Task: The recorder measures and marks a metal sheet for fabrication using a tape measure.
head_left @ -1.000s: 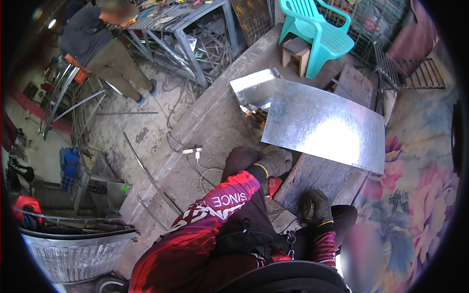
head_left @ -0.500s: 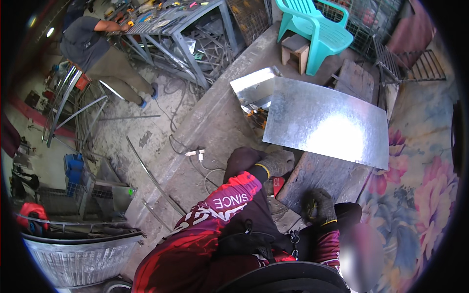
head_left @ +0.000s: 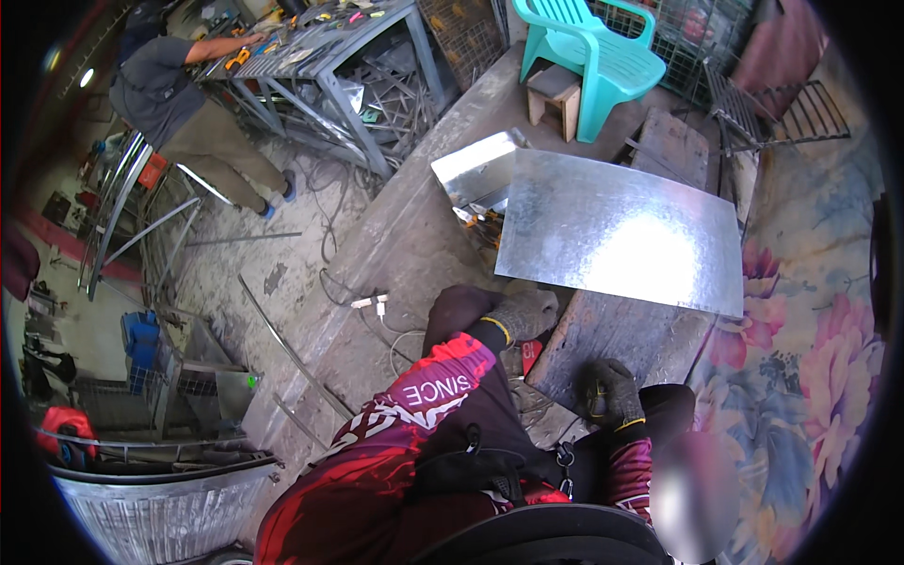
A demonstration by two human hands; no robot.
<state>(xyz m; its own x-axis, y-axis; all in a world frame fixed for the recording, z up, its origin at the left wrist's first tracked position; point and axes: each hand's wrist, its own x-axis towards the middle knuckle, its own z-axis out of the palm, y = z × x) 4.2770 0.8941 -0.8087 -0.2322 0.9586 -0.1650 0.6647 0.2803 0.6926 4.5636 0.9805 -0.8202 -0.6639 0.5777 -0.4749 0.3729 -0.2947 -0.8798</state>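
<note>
A grey knit glove with a yellow cuff band covers my left hand [head_left: 524, 314]. It rests by my left knee, fingers curled in, just below the near edge of a shiny sheet of metal [head_left: 584, 212]. My right hand [head_left: 610, 394], in a matching glove, is closed at the near end of a worn wooden board [head_left: 607, 339]. Something small and yellowish shows at its fingers, too unclear to name. The sheet lies flat across the board, and neither hand visibly grips it. A smaller bent metal piece [head_left: 476, 169] sits against its far left corner.
Yellow-and-black tools [head_left: 485, 226] lie partly under the metal. A red object [head_left: 531, 354] is between my hands. White plugs [head_left: 370, 303] and cords trail over the concrete. A green plastic chair [head_left: 598, 56] stands beyond; floral matting [head_left: 791, 377] covers the right. A co-worker [head_left: 169, 104] stands at a metal workbench [head_left: 330, 71].
The whole view has shifted slightly, moving the scene a little left. The co-worker's arm now reaches farther over the bench. My hands keep nearly the same places and closed shapes.
</note>
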